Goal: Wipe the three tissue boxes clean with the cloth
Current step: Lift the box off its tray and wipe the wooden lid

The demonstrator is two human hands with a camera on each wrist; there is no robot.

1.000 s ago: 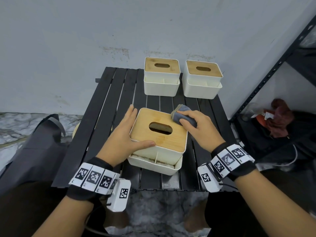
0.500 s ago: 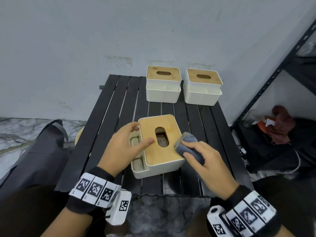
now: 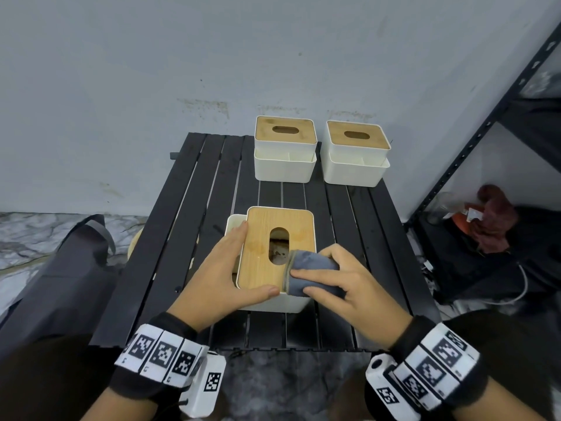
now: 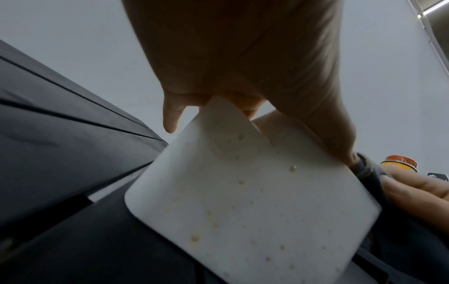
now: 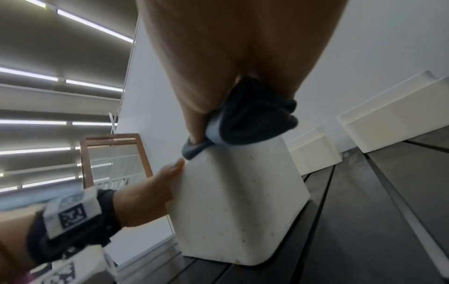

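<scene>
Tissue box (image 3: 297,226) (image 3: 284,170) (image 3: 353,173) x3; cloth (image 3: 312,265) x1; grip (image 3: 221,278) (image 3: 355,290) x2; slatted table (image 3: 194,208) x1; metal rack (image 3: 473,140) x1; red rag (image 3: 494,220), maybe x1.

Each tissue box (image 3: 273,303) is white, lid (image 3: 297,226) tan; cloth (image 3: 312,270) grey.

Head looks down; both wrists look up at the tissue box (image 3: 300,226).

Your right hand (image 5: 230,57) grips the bunched dark blue cloth (image 5: 255,119) and presses it onto the top edge of the white tissue box (image 5: 238,201), whose sides are speckled. Your left hand (image 5: 145,194) holds the box's left side, thumb tip just beside the cloth. A second white box (image 5: 316,151) and a third white box (image 5: 393,123) stand further back on the dark slatted worktop (image 5: 388,201).
</scene>
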